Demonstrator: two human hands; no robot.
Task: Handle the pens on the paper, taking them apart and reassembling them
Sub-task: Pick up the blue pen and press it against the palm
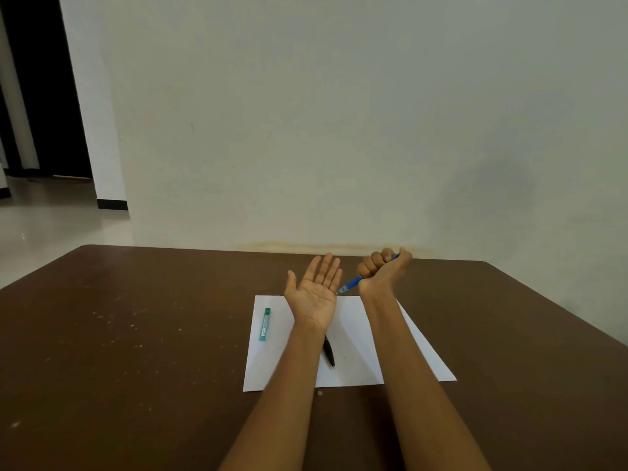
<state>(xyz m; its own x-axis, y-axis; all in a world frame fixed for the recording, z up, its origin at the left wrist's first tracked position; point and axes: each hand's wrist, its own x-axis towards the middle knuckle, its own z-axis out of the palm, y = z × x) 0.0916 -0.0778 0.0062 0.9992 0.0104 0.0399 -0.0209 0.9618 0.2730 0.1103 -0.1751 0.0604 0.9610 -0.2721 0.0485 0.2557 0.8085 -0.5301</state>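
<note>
Your right hand [382,268] fists the blue pen [353,283]; left hand [314,290] flat, fingers straight. Pen's light, stiff, prob. slick — grip barrel w/ fingertips.

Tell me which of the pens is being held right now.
The blue pen: the right hand grips it in a fist above the paper. The black pen lies loose on the paper beside the left forearm, untouched.

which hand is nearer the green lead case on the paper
Left. The open left hand hovers just right of the green lead case; the right hand, gripping the blue pen, is farther right.
</note>
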